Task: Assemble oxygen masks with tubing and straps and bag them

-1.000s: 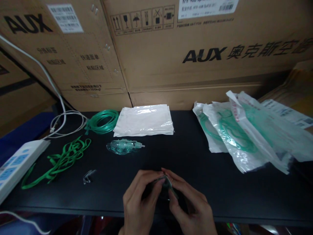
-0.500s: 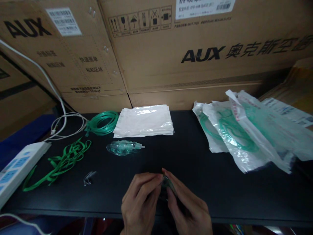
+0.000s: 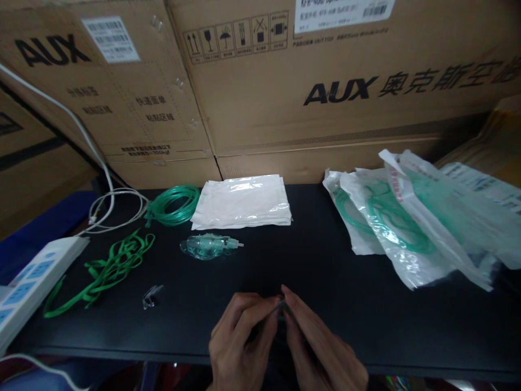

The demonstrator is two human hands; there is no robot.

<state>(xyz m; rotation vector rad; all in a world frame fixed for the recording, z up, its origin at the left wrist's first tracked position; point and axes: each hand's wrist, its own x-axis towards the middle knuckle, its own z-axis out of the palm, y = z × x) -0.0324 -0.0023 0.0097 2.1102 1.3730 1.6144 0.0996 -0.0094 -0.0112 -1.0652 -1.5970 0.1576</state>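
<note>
My left hand (image 3: 244,339) and my right hand (image 3: 321,347) meet at the table's front edge, fingertips nearly touching. Between them they pinch a small clear greenish piece (image 3: 281,307), mostly hidden by the fingers, so its kind does not show. Ahead and left of my hands lies a clear green nebulizer mask (image 3: 211,246) on its side. Two or so small clear plastic or metal bits (image 3: 151,297) rest on the black table (image 3: 183,326) to the left. Farther left is a tangle of green elastic strap (image 3: 109,271).
A coil of green tubing (image 3: 173,205) sits by a stack of white pouches (image 3: 242,203) at the back. Bagged green tubing sets (image 3: 399,222) lie on the right. A power strip (image 3: 40,277) and white cable (image 3: 122,209) occupy the left. Large cartons (image 3: 260,119) wall the back.
My hands have shifted slightly right, and the fingers have closed further over the small piece, so less of it shows. The view has moved a little; the things on the table lie as before.
</note>
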